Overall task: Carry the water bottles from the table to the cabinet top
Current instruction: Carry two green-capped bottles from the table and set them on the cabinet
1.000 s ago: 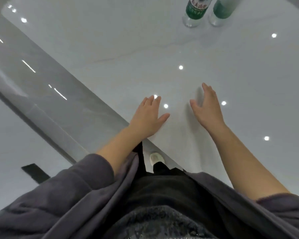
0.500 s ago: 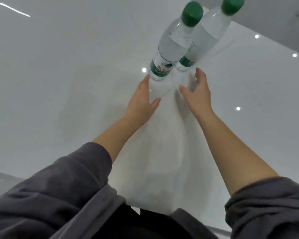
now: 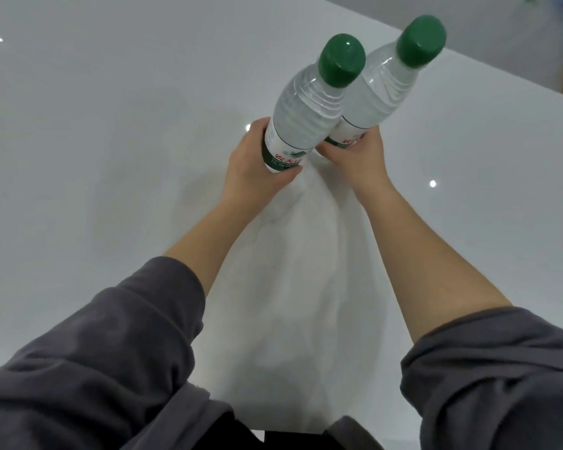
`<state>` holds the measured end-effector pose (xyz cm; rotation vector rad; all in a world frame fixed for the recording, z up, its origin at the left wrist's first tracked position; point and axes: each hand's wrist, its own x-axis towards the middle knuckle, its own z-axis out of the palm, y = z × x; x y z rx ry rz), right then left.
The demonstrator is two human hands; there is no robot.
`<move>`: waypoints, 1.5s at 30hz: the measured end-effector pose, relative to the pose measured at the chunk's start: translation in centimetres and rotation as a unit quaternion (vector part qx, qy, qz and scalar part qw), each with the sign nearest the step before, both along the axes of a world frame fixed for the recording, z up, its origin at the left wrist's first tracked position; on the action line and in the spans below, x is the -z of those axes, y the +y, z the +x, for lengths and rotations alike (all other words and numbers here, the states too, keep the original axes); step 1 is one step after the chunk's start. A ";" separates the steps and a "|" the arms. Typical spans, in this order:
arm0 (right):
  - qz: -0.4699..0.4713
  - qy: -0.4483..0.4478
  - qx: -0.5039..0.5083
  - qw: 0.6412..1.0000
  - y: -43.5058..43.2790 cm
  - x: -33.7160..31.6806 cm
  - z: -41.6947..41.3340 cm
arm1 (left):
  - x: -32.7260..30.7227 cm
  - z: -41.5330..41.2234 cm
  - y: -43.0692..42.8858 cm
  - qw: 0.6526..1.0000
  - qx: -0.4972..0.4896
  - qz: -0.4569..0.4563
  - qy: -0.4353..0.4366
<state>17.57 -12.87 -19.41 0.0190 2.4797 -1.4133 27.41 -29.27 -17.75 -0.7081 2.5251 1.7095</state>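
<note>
Water (image 3: 311, 102) in left bottle (image 3: 301, 133) and right bottle (image 3: 382, 92)

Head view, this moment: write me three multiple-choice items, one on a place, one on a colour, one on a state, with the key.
1. Where does the left hand grip its bottle?
A. the cap
B. the labelled lower part
C. the neck

2. What colour are the two caps?
A. green
B. blue
C. white

3. The right hand is:
A. flat on the table
B. curled round the other bottle
C. hanging empty

Key: 1 B, the fingers wrap the label near the base. 2 A, both tops are plainly green. 3 B, fingers and thumb close round the bottle's lower end.
</note>
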 end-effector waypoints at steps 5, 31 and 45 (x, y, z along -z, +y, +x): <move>-0.004 -0.021 0.034 0.999 1.2 -0.9 6.0 | -0.6 1.1 0.0 0.997 0.053 -0.021 -0.043; -0.031 -0.097 0.464 0.880 23.2 -4.7 55.9 | -2.4 31.3 23.9 0.812 0.578 0.017 -0.078; -0.025 0.096 0.734 0.672 35.7 -16.2 71.0 | -15.0 41.6 47.1 0.679 0.722 0.130 0.023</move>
